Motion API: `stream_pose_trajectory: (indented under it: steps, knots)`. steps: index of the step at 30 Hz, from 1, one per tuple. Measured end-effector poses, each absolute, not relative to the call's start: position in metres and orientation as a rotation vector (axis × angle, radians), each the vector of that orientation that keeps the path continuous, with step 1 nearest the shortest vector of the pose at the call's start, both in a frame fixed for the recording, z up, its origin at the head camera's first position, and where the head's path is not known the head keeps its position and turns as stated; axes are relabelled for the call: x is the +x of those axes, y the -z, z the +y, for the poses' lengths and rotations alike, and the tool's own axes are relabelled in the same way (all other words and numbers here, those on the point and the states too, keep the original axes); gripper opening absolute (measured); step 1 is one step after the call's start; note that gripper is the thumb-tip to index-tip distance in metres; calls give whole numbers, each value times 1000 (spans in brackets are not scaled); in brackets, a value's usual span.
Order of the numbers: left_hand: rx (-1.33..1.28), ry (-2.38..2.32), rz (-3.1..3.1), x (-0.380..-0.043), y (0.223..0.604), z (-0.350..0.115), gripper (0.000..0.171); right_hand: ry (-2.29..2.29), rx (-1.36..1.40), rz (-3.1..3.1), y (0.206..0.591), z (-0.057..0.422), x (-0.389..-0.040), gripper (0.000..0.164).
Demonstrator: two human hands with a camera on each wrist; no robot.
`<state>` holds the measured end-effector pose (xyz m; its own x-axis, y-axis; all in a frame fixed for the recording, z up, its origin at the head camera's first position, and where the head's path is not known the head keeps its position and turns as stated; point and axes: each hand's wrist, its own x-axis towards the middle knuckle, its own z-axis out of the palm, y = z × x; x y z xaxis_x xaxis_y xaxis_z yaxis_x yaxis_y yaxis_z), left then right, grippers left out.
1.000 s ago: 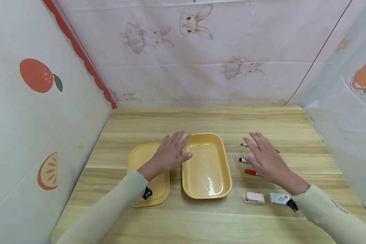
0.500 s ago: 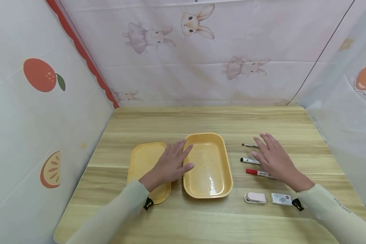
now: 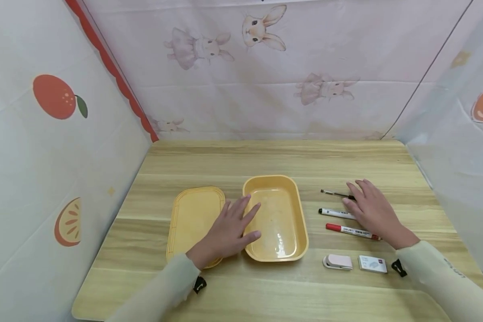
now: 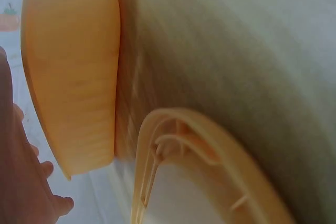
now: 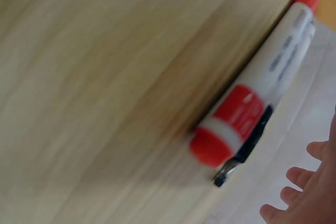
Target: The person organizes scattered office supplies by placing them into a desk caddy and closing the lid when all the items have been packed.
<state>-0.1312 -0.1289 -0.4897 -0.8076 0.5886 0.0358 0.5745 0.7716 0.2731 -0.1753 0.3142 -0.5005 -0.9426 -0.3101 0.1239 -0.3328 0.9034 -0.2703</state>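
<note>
In the head view a yellow plastic box [image 3: 274, 223] stands at the middle of the table, with its flat yellow lid [image 3: 195, 214] lying to the left. My left hand [image 3: 229, 229] is spread over the box's left rim and the lid's right edge, holding nothing. On the right, my right hand [image 3: 372, 209] hovers, fingers extended, by the right ends of a thin pen [image 3: 336, 194] and a black-capped marker [image 3: 336, 213], partly covering them. A red-capped marker [image 3: 352, 231] lies just nearer. The right wrist view shows the red marker [image 5: 257, 77] close up, with the fingers [image 5: 299, 177] apart from it.
Nearer the front right lie a pinkish-white stapler [image 3: 337, 261] and a small pale box [image 3: 372, 264]. Printed cloth walls [image 3: 265, 89] enclose the wooden table [image 3: 265, 295] at the back and both sides.
My right hand has moved right and lowered, uncovering more of the pens and markers. My left hand has come nearer the front edge, beside the box's left rim.
</note>
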Motion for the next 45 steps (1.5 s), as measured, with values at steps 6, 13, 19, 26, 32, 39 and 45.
stream_pose_trajectory:
  steps: [6, 13, 19, 26, 32, 39, 45]
  knots:
    - [987, -409, 2938, -117, 490, -128, 73, -445, 433, -3062, 506, 324, -179, 71]
    - [1055, -343, 2981, -104, 492, -127, 72, -402, 420, -3086, 512, 333, -182, 73]
    - [1043, -339, 3000, -93, 494, -126, 73, -402, 399, -3150, 512, 336, -183, 77]
    - [1054, -324, 3010, -81, 501, -120, 74, -353, 412, -3145, 511, 336, -185, 71]
    - [978, -345, 3019, -74, 503, -117, 75, -290, 451, -3081, 511, 338, -186, 55]
    - [907, -383, 3026, -71, 508, -118, 77, -281, 463, -3038, 510, 338, -186, 36]
    - [948, -352, 3021, -76, 509, -121, 77, -277, 503, -2995, 510, 339, -187, 24]
